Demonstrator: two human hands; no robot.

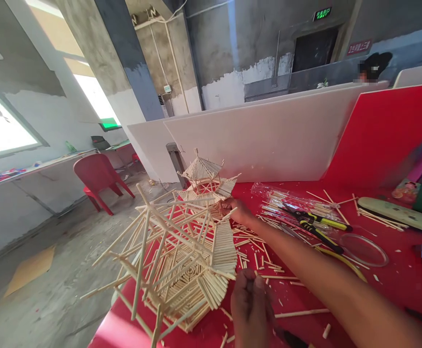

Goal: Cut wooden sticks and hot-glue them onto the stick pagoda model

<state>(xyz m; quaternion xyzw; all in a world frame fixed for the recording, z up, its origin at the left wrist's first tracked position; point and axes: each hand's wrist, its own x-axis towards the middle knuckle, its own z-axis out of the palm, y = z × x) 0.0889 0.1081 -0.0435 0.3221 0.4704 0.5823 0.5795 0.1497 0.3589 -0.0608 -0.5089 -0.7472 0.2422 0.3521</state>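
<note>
A large open frame of pale wooden sticks (187, 270) stands on the red table, with slatted panels on its right side. Behind it is a smaller stick pavilion (201, 169) with a pointed roof. My right hand (241, 212) reaches across to the pavilion's lower right edge, its fingers closed there and partly hidden by sticks. Near the large frame's front right corner, my left hand (249, 302) is closed, fingers curled together; what it grips is hidden. A dark tool (294, 340) lies partly visible beside it.
Cut sticks (257, 258) litter the red table (388, 304). To the right are yellow-and-black pliers (321, 235), bagged sticks (298, 200), a clear round lid (363, 250) and a green case (401, 214). White panels (254, 140) stand behind; a person's head (373, 67) shows beyond.
</note>
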